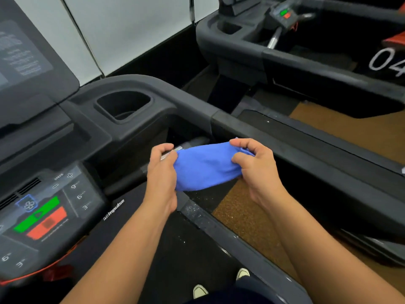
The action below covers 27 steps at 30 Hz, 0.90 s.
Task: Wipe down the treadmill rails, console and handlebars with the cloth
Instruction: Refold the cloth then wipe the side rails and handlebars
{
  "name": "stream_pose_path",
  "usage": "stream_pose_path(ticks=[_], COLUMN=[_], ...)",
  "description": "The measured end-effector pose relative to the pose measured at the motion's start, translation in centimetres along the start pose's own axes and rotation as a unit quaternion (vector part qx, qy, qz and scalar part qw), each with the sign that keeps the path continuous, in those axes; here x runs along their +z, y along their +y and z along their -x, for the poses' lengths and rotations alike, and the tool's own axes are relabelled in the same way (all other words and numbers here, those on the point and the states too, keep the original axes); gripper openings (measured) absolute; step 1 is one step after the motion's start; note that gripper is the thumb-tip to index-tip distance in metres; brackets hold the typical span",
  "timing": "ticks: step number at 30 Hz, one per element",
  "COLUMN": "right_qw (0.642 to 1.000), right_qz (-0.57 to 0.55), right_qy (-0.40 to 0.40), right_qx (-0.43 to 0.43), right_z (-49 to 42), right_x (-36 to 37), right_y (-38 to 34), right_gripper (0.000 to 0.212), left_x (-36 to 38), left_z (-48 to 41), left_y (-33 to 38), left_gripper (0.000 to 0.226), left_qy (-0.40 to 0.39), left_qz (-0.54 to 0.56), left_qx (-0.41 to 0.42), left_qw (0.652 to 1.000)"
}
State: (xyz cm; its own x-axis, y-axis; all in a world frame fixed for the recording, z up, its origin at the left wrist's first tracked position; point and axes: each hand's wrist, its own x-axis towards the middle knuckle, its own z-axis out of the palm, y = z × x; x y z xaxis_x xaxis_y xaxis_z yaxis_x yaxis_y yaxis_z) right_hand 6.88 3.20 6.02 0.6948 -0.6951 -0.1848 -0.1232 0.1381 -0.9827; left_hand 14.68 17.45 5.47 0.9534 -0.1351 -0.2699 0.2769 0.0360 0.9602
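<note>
Cloth [207, 166], blue: left hand [162, 172] and right hand [256, 165] are each pinching one end, holding it just inside the right rail [306, 145]. Console [50, 207] is showing "SPEED", 9, 6, 3; logo [114, 212] is reading "impulse". Neighbouring treadmill [285, 62] is bearing "04".

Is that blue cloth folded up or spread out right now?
Partly spread: the soft blue cloth is stretched between the left hand and right hand, each pinching a bunched end.

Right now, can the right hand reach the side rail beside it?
Probably yes: the right hand holds the cloth beside the rail, nothing between them, though the left hand grips it too.
</note>
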Motion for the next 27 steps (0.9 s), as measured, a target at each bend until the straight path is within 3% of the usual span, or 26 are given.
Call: stream_pose_path(ticks=[6,14,21,27], right_qw=[0.986,0.954,0.940,0.924], right_qz=[0.111,0.187,0.258,0.329], right_qy=[0.109,0.219,0.222,0.194], right_qx=[-0.064,-0.079,-0.020,0.018], right_z=[-0.8,-1.4,-1.5,-1.7], right_x=[-6.6,-18.0,-26.9,-31.5], right_y=[-1.4,-3.0,-3.3,-2.5], right_gripper=[0.039,0.031,0.019,0.027], left_x=[5.1,12.5,18.3,21.5], left_z=[2.5,7.9,12.3,14.4], left_y=[-1.1,-3.1,-5.3,-7.5], left_gripper=[0.018,0.018,0.016,0.014], left_qy=[-0.131,-0.321,-0.423,-0.448], left_qz=[-0.038,-0.058,-0.050,-0.096], left_qx=[-0.026,-0.076,-0.130,-0.152], left_qw=[0.990,0.942,0.895,0.876])
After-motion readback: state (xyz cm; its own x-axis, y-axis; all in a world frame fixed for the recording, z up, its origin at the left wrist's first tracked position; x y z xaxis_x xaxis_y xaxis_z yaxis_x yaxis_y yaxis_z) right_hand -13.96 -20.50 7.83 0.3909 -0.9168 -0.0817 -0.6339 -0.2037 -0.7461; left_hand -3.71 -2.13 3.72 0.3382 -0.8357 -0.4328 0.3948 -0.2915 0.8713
